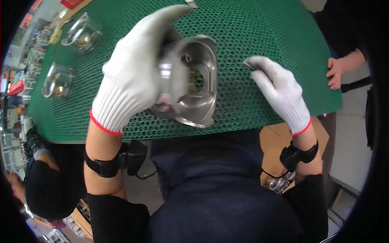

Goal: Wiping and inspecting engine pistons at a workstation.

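Observation:
My left hand [133, 60], in a white knit glove with a red cuff, grips a shiny metal housing [196, 105] by its left side. The housing is tilted, its wide hollow end facing right, and a brass-coloured part shows inside. Its flared rim has several lobes. The left fingertips are partly hidden behind it. To the right of the housing, my right hand [279, 87], gloved the same way, hovers over the green mat [239, 36] with thumb and fingers slightly apart and nothing between them.
Two similar metal housings [58, 83] [83, 34] stand at the mat's left. A small blade-like tool [191, 4] lies at the far edge. Another person's hand [342, 69] rests at the right edge. Below right, a cardboard box [275, 141] holds metal parts. A person in a dark cap [46, 190] is lower left.

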{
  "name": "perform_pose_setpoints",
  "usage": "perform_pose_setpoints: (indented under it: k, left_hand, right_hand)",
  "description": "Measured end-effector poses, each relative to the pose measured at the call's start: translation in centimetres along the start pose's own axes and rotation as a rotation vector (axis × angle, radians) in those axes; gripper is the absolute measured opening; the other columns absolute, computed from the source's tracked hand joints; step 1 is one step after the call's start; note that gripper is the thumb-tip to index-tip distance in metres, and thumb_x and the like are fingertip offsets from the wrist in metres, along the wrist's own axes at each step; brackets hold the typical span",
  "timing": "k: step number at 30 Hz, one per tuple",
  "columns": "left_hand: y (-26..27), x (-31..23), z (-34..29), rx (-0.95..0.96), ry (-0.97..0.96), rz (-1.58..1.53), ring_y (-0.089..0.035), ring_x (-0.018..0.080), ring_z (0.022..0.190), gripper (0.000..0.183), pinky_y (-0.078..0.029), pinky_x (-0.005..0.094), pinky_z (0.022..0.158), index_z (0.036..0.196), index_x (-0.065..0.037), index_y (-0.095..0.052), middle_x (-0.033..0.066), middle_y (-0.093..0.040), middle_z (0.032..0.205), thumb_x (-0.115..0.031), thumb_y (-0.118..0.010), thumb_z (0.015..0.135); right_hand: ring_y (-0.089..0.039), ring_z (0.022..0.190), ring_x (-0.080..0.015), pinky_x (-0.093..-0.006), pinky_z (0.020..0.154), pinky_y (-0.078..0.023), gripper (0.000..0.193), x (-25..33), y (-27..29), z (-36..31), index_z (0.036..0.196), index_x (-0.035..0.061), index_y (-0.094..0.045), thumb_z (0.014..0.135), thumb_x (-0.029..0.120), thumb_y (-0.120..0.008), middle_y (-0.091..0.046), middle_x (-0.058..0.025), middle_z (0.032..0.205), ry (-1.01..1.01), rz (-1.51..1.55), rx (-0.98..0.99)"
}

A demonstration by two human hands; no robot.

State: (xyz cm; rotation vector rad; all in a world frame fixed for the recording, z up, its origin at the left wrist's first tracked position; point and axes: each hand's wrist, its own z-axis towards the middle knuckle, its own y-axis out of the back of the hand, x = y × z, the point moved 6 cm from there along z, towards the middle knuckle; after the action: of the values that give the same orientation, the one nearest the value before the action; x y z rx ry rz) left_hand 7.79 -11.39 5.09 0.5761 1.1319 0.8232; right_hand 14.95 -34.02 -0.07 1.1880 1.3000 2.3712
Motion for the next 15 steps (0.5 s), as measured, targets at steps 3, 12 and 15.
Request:
perform_pose_setpoints:
  k: [3,12,15]
  left_hand:
    - [2.3,3.8,-5.3,-0.258,0.019,-0.023,-0.067,0.0242,0.090,0.069,-0.054,0.0343,0.081,0.140,-0.006,-0.043,0.0106,-0.066,0.095,-0.006,-0.070,0.076]
    - [3.8,-0.9,-14.2,0.345,0.050,-0.051,-0.065,0.0286,0.076,0.058,-0.051,0.0369,0.070,0.125,-0.004,-0.058,0.0097,-0.066,0.081,-0.013,-0.076,0.071]
    - [5.9,-2.5,-11.0,0.057,-0.235,0.217,-0.062,0.0288,0.087,0.042,-0.049,0.0412,0.082,0.098,-0.010,-0.069,0.0061,-0.064,0.093,-0.023,-0.080,0.060]
  right_hand:
    - [-0.066,0.095,-0.0267,-0.0357,0.083,-0.054,0.051,-2.3,0.5,1.8,0.136,0.0239,-0.048,0.087,0.013,-0.059,-0.060,-0.0132,0.119,-0.015,-0.207,-0.026]
    - [-0.063,0.103,-0.0255,-0.0358,0.089,-0.051,0.036,6.8,6.6,-2.6,0.120,-0.0030,-0.058,0.084,0.001,-0.057,-0.059,-0.0158,0.121,0.379,0.198,-0.061]
    - [-0.063,0.097,-0.0259,-0.0370,0.086,-0.050,0.030,8.4,8.6,-4.4,0.113,-0.0023,-0.061,0.086,0.009,-0.056,-0.059,-0.0165,0.116,0.540,0.457,0.147]
